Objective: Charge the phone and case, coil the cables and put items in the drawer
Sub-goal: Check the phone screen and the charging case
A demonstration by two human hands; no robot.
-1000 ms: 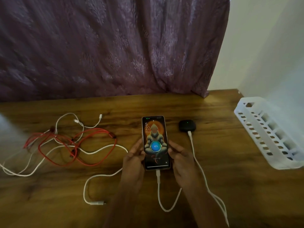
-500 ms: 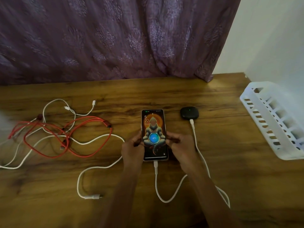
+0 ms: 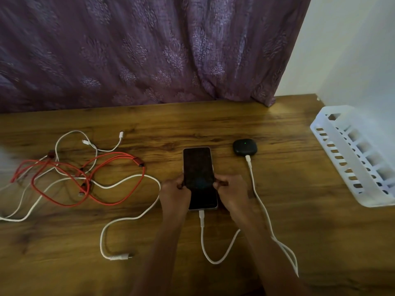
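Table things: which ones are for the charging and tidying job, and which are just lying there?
For the job: phone, black case, phone's white cable, case's white cable, red cable, loose white cables.
Just lying there: white basket, purple curtain.

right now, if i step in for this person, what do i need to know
Left hand and right hand each pinch a side edge of the phone, which lies on the table, screen dark.
Done: white cable plugged into the phone; black case plugged in, green light on.
Left: red cable and loose white cables lie tangled, uncoiled; nothing stowed yet.
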